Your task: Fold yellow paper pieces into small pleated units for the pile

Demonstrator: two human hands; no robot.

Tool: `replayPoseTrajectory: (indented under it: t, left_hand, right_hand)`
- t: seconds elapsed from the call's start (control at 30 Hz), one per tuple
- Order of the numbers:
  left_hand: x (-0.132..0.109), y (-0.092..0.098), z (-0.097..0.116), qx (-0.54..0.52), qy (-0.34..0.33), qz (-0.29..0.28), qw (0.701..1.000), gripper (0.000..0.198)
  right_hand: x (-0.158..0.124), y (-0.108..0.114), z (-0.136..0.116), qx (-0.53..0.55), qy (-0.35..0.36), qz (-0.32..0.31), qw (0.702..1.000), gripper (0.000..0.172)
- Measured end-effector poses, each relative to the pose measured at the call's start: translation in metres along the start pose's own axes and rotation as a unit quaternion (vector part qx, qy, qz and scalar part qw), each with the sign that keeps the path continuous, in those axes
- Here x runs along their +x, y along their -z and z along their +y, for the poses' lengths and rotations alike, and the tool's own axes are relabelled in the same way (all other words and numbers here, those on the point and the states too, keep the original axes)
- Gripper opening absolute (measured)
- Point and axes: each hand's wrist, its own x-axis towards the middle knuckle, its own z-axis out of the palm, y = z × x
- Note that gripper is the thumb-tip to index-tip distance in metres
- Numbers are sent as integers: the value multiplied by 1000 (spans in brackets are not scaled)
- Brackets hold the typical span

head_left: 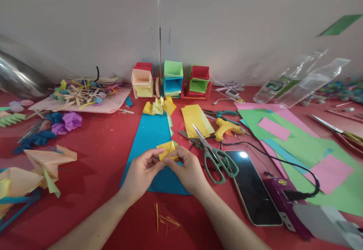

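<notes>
Between my two hands is a small folded piece of yellow paper (167, 148), its creases showing on top. My left hand (146, 170) pinches its left side with thumb and fingers. On the other side my right hand (188, 166) grips the right edge, the two thumbs nearly meeting. Below them lies a blue sheet of paper (150, 132). Several folded yellow pieces (160, 106) rest at its far end. A stack of flat yellow paper (195, 119) sits to the right, beyond green-handled scissors (217, 159) close to my right hand.
Small coloured paper boxes (172, 78) stand by the wall. To the right are a yellow glue gun (228, 129), pliers (224, 114), a phone (255, 189), a purple power strip (286, 201) and plastic bottles (306, 83). Paper flowers (68, 123) and a pink board (110, 104) with sticks lie left.
</notes>
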Motion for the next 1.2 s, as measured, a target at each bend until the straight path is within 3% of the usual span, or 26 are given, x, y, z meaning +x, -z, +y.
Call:
replayPoseTrajectory:
  t: [0.1, 0.23, 0.3, 0.57, 0.9, 1.2]
  left_hand:
    - [0, -1, 2, -7, -4, 13, 1000, 36]
    - [1, 2, 4, -8, -14, 36, 999, 39]
    - [1, 4, 5, -13, -9, 45, 999, 40]
    - [2, 5, 6, -36, 0, 33, 999, 40]
    - [1, -1, 3, -48, 3, 48, 998, 37]
    - [2, -2, 2, -46, 2, 53, 998, 36]
  right_hand:
    - [0, 0, 3, 34, 9, -3, 999, 5]
    - [1, 3, 8, 99, -4, -1, 995, 25]
    - [2, 4, 8, 126, -19, -8, 992, 27]
    - [3, 5, 8, 126, -61, 7, 990, 18]
    - [3, 2, 6, 117, -57, 53, 990, 15]
    - [2, 1, 9, 98, -41, 48, 993, 12]
